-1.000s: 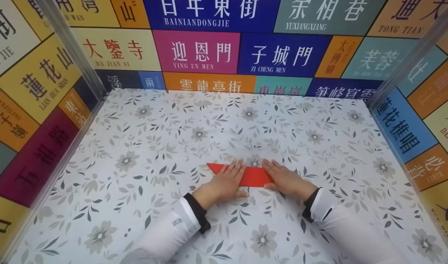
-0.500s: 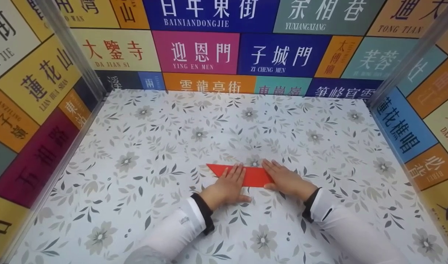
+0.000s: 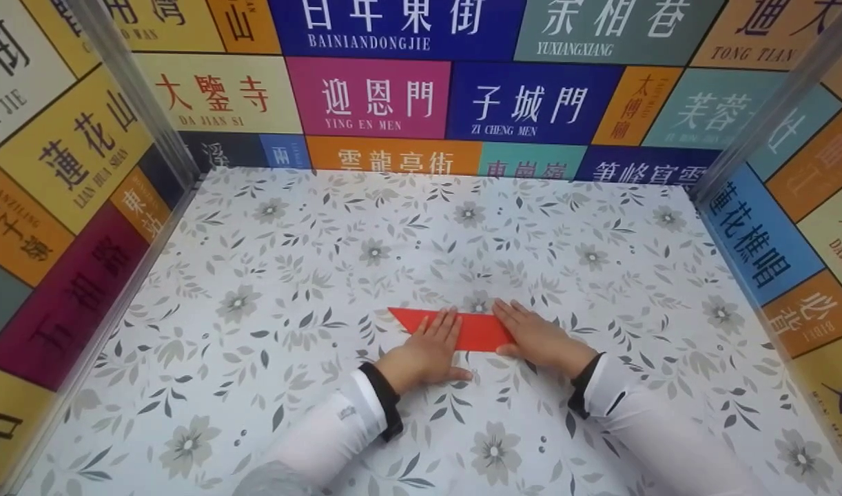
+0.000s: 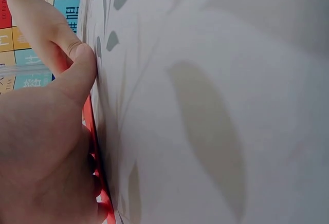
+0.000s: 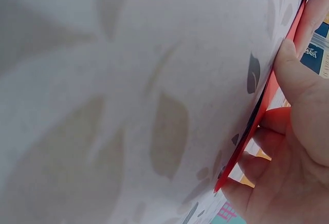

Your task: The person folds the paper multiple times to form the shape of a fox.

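A folded piece of red paper (image 3: 481, 332) lies flat on the table, its left end tapering to a point. Across its left-middle part my left hand (image 3: 426, 353) rests with straight fingers, the thumb touching the tablecloth below the near edge. My right hand (image 3: 537, 336) lies on the paper's right end and hides it. In the right wrist view, the red paper (image 5: 267, 93) shows edge-on under the fingers of the right hand (image 5: 298, 147). From the left wrist, a thin red paper edge (image 4: 90, 118) runs beneath the left hand (image 4: 43, 136).
A white tablecloth (image 3: 421, 255) with grey flowers and leaves covers the table. Colourful panels with Chinese characters (image 3: 369, 96) stand behind and at both sides. Clear corner posts (image 3: 145, 103) rise at the back corners.
My left hand has slid slightly right and towards the near edge along the paper, showing more of its left tip. The right hand and the paper have stayed in place.
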Available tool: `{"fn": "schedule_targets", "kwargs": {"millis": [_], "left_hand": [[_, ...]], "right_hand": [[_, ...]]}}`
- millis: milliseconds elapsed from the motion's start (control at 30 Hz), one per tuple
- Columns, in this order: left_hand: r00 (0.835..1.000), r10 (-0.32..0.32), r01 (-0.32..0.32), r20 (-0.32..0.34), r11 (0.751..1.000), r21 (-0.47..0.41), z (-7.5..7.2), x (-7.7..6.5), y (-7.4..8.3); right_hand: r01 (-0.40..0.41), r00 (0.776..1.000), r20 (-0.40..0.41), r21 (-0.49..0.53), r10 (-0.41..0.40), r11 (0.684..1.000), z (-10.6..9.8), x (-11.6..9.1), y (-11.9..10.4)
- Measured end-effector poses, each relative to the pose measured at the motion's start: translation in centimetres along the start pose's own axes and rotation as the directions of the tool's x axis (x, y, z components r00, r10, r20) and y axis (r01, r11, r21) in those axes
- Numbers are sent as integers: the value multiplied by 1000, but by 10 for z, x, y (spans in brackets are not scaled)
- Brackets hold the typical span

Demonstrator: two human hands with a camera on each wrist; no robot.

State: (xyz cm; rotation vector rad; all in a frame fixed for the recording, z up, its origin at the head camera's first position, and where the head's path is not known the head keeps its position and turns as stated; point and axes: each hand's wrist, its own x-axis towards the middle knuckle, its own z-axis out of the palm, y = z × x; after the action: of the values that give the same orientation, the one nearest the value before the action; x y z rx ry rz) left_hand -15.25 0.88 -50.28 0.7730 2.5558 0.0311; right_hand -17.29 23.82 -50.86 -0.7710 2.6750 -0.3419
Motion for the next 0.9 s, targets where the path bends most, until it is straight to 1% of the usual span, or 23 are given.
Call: {"fn": "schedule_targets", "kwargs": {"millis": [167, 500, 667, 900], "left_hand": [[1000, 0, 0, 15, 1000, -10, 1, 1, -1], [1000, 1, -1, 22, 1000, -22, 1, 1, 1], [1000, -4, 4, 26, 1000, -5, 1, 0, 2], [1000, -3, 2, 18, 999, 32, 0, 0, 2]], "right_hand": [[6, 1000, -9, 13, -6, 1000, 0, -1, 0], [10, 999, -35, 24, -9, 1000, 3, -3, 5], [14, 999, -42, 7, -14, 1000, 2, -3, 3], [-15, 1000, -13, -33, 15, 999, -7, -1, -5]]}}
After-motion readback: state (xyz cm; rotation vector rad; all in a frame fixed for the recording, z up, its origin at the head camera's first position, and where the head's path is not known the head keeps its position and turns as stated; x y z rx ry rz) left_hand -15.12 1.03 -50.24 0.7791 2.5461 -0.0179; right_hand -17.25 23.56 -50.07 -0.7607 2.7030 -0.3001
